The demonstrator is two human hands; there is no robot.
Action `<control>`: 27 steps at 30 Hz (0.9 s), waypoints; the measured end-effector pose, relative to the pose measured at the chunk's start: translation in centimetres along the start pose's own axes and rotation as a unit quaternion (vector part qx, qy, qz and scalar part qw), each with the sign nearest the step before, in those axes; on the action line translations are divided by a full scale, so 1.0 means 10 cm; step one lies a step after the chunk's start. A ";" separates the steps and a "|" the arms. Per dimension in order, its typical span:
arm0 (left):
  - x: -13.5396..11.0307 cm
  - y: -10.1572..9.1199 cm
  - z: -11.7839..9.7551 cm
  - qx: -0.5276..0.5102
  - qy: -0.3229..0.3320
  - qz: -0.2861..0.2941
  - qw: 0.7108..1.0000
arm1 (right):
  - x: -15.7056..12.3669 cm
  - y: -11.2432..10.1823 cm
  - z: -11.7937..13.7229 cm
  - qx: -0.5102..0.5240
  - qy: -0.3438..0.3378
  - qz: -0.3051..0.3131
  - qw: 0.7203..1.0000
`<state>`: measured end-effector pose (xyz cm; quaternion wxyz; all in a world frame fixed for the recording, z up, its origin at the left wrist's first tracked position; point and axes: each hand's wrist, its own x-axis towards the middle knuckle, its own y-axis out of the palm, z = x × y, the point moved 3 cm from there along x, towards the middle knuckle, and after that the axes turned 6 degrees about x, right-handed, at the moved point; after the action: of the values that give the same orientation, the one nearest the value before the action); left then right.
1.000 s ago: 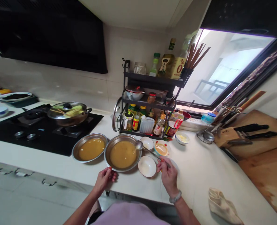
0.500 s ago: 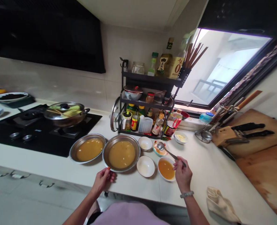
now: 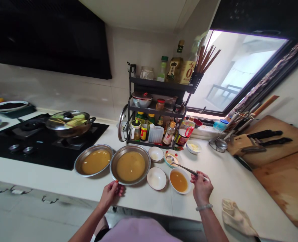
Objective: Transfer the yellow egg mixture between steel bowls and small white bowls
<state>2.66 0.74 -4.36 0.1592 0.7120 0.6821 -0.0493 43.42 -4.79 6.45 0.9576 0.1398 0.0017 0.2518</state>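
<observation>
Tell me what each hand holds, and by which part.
Right hand holds a metal spoon by the end of its handle. Left hand grips the near rim of a metal pan of yellow liquid.

We see daylight from the window [image 3: 239,77] at right, overexposed w/ glare. Countertop [image 3: 221,181] is bright, shadows soft; the hood [image 3: 50,37] is very dark. Wide-angle lens bends the edges strongly; right hand [image 3: 201,190] looks sharp.

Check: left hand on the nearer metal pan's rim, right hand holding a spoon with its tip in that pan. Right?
No. Head view: the spoon rests its tip in the small coloured bowl, not the metal pan. The left hand is on the pan's rim and the right hand holds the spoon, as stated.
</observation>
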 end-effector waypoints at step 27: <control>0.03 -0.01 0.06 -0.032 -0.006 0.008 0.999 | -0.91 0.70 0.12 -0.039 -0.100 0.316 0.943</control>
<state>2.65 0.88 -5.02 0.1865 0.7118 0.6765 -0.0309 32.20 -3.67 8.92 0.8288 0.1200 -0.1485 0.5259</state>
